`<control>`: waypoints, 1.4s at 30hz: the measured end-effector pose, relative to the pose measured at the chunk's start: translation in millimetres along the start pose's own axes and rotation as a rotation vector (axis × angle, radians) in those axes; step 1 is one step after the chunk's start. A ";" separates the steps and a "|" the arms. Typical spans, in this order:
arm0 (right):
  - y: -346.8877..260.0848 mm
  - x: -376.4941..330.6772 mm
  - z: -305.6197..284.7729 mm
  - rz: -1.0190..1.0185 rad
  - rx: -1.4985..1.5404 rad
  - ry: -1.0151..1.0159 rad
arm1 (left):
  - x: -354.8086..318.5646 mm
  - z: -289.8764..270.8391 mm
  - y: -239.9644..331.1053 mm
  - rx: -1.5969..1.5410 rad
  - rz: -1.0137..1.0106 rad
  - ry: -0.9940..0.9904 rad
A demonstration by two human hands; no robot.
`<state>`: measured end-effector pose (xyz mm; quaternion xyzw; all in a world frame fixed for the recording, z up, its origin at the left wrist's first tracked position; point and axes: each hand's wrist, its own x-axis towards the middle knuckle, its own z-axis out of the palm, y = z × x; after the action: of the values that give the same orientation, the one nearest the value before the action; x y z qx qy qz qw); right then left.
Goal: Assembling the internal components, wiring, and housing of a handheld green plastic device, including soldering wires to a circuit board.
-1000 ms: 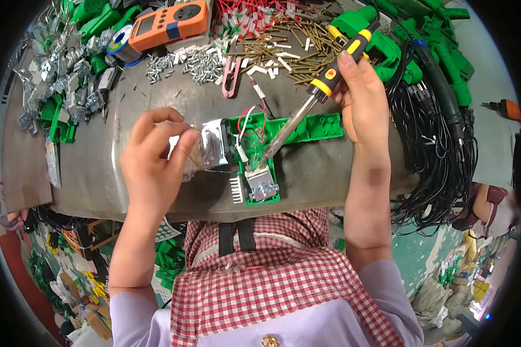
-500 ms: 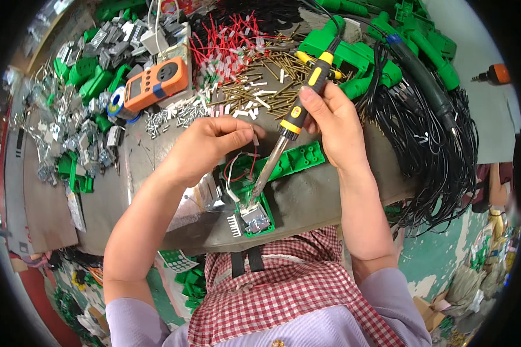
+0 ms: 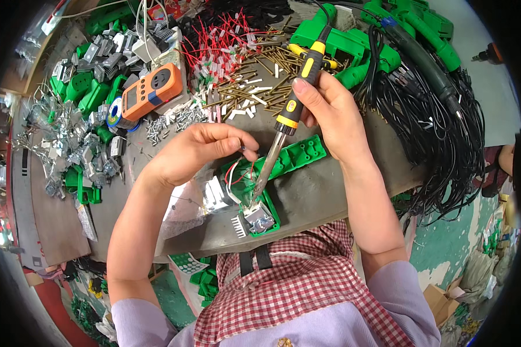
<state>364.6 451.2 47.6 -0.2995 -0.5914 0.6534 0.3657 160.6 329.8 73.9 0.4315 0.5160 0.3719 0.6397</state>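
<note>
My right hand (image 3: 337, 118) is wrapped round the black and yellow handle of a soldering iron (image 3: 279, 141). The iron slants down, and its tip reaches the parts in a small green plastic housing (image 3: 276, 215) near the table edge. In that housing sit a silvery block (image 3: 259, 220) and white and red wires. My left hand (image 3: 205, 147) is closed in a pinch above it, on the upper end of a thin red wire (image 3: 252, 169). The small dark bit at those fingertips is too small to name. A long green case half (image 3: 298, 159) lies behind the iron.
An orange meter (image 3: 152, 91) stands beside a solder spool (image 3: 116, 114) at the back left. Piles of metal parts, screws (image 3: 178, 123), brass pins (image 3: 243, 89) and red wires (image 3: 217, 46) cover the back. Black cables (image 3: 417, 139) and green housings (image 3: 353, 49) crowd the right.
My left fingers have shifted slightly left and down with the wire end. The soldering iron stays in my right hand, its tip still in the green housing. The view has shifted a little.
</note>
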 end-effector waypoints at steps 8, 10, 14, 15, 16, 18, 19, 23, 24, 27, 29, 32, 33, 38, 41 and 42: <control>3.1 2.2 2.3 -0.019 -0.012 -0.006 | -16.7 9.3 30.0 0.593 -0.112 0.010; 4.6 3.0 1.4 -0.040 -0.001 -0.012 | -24.6 14.0 32.2 0.788 0.003 0.011; 4.2 2.1 2.8 -0.023 -0.009 -0.005 | -29.4 25.6 46.0 0.769 -0.008 0.041; 2.7 2.6 3.4 -0.035 -0.006 -0.012 | -26.3 30.1 52.1 0.549 -0.138 0.070; 1.6 2.5 3.7 -0.047 -0.003 -0.018 | -23.0 32.3 51.1 0.545 -0.140 0.099; 5.7 2.5 3.4 -0.048 0.003 -0.015 | -23.5 36.4 40.8 0.556 -0.132 0.153; 7.6 3.3 3.3 -0.050 0.013 -0.004 | -24.4 38.2 34.8 0.574 -0.126 0.200; 6.1 1.5 3.2 -0.047 -0.011 -0.015 | -50.1 54.8 6.4 0.823 0.103 0.469; 5.0 2.0 3.4 -0.062 -0.020 -0.019 | -52.4 58.6 -3.0 0.759 0.081 0.553; 6.9 3.0 2.1 -0.062 -0.038 -0.025 | -56.3 66.3 -17.7 0.783 0.150 0.639; 7.4 3.4 2.8 -0.070 -0.024 -0.027 | -56.6 66.3 -20.5 0.818 0.140 0.650; 7.5 4.4 2.4 -0.076 -0.012 -0.038 | -55.1 63.9 -17.0 0.917 0.211 0.636; 8.1 4.2 2.4 -0.083 -0.003 -0.040 | -55.1 63.3 -16.8 0.977 0.290 0.606; 7.9 3.5 1.1 -0.093 -0.009 -0.081 | -55.6 66.8 -25.6 0.908 0.232 0.627; 13.1 5.3 -1.4 -0.073 0.049 -0.037 | -55.4 67.1 -28.5 0.893 0.263 0.631; 11.4 4.8 0.1 -0.072 0.047 -0.043 | -55.4 66.5 -29.0 0.896 0.271 0.626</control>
<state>360.5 454.8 36.5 -0.2553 -0.5940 0.6599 0.3828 216.2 257.4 71.9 0.5924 0.7288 0.3055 0.1568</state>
